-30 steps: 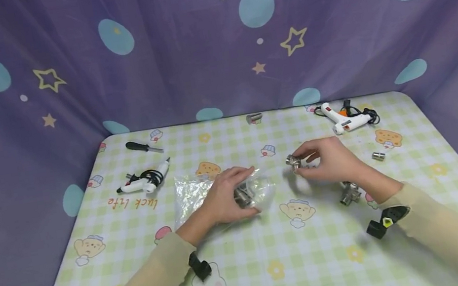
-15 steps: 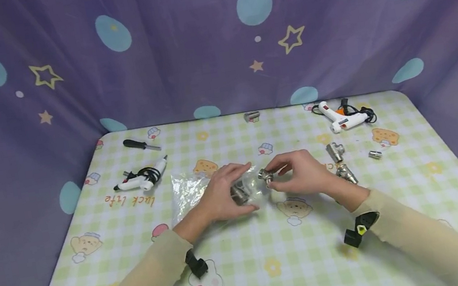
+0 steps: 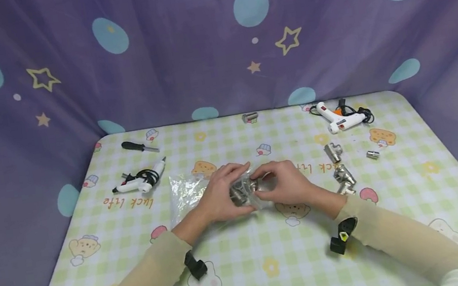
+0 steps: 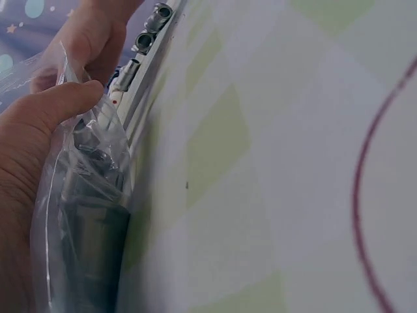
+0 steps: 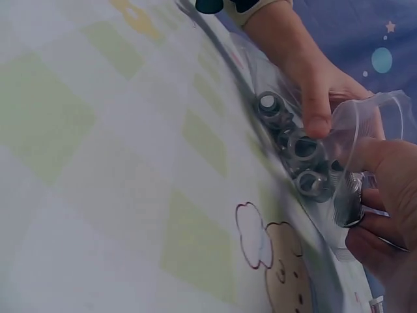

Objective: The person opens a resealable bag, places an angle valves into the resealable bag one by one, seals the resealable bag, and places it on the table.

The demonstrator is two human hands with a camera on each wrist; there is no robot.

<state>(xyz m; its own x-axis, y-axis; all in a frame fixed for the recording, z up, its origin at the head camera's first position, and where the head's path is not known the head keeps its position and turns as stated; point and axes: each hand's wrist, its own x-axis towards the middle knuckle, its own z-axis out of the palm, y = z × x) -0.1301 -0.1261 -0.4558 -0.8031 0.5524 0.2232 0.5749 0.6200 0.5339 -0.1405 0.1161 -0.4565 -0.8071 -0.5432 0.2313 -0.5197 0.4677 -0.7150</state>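
A clear plastic bag (image 3: 184, 195) lies on the checked tablecloth, with several metal pipe fittings (image 5: 303, 145) inside it. My left hand (image 3: 221, 194) grips the bag near its mouth, thumb and fingers spread to keep it wide. In the left wrist view, the thumb presses along the plastic edge. My right hand (image 3: 286, 181) pinches a threaded metal pipe fitting (image 5: 348, 199) at the bag's mouth, with clear film around its fingers. Part of that fitting is hidden by the fingers and the film.
Right of the hands, tee fittings (image 3: 344, 175) lie in a rough row, a short fitting (image 3: 373, 154) beside them. White glue guns lie at left (image 3: 142, 179) and back right (image 3: 342, 120). A black-handled tool (image 3: 133, 145) and a metal cylinder (image 3: 250, 117) lie toward the back.
My right hand has carried the fitting leftward across the table into the bag's mouth. More loose fittings show where its arm was. The left hand has stayed on the bag.
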